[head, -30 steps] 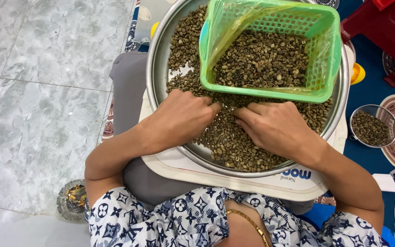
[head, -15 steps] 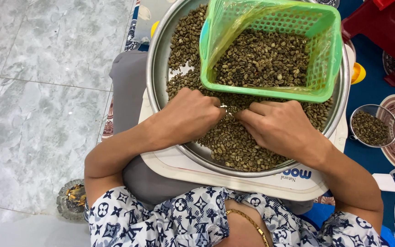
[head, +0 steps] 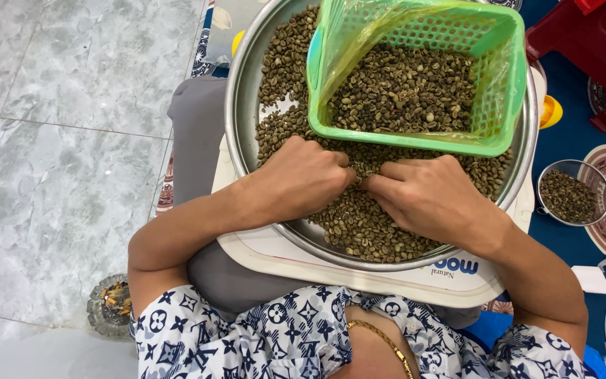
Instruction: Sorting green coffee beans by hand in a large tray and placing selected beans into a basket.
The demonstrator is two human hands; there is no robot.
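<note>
**Two hands working in a pan of green coffee beans**

Nearest to the camera, the person is wearing a white shirt with a dark blue pattern (head: pixel 275 337), and both forearms are reaching forward over a white board (head: pixel 359 281) that is lying across the lap. A wide round metal pan (head: pixel 236 105) is sitting on this board.

Inside the pan, the left hand (head: pixel 303 179) is resting on the loose coffee beans (head: pixel 359 224) with its fingers curled in, almost a fist; whether it is gripping any beans I cannot tell. The right hand (head: pixel 429 193) is lying just beside it, palm down and fingers bent, with the fingertips pressing into the beans. The two hands are nearly touching at the knuckles in the middle of the pan.

Farther away, a green plastic basket (head: pixel 415 144) lined with a thin yellowish bag is standing in the pan, and it is holding more beans, some darker.

To the right, on a blue patterned mat, a small metal strainer (head: pixel 573 196) is holding beans too. A red stool (head: pixel 590 49) is standing beyond it. On the left, a glass ashtray (head: pixel 110 305) is sitting on the grey marble floor (head: pixel 57 140).
</note>
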